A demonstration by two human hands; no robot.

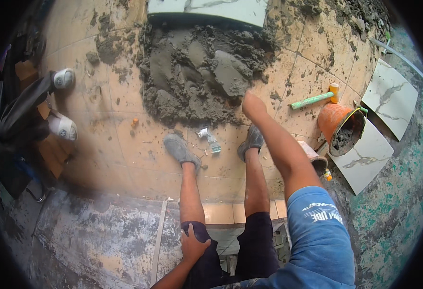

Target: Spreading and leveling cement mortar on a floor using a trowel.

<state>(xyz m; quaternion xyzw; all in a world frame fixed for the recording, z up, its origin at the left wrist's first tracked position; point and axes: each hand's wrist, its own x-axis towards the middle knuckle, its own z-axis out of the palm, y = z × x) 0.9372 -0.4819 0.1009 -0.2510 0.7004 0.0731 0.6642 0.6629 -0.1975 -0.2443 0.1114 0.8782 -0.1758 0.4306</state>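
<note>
Wet grey mortar (182, 72) lies spread in a rough bed on the peach floor tiles (110, 86), below a marble-patterned tile (199, 7) at the top. My right hand (252, 106) is closed at the mortar's lower right edge; what it grips is hidden, and a smoother grey patch lies just beyond it. My left hand (194, 243) rests on my left knee with fingers apart. My feet in grey, mud-coated footwear (180, 149) stand at the bed's near edge, with a crumpled packet (210, 140) between them.
At right lie a green-handled yellow mallet (307, 100), an orange bucket of mortar (332, 120), a second bucket (312, 154) and two loose marble-patterned tiles (387, 91). At left are another person's legs in white sandals (64, 126). A step edge (221, 212) crosses below me.
</note>
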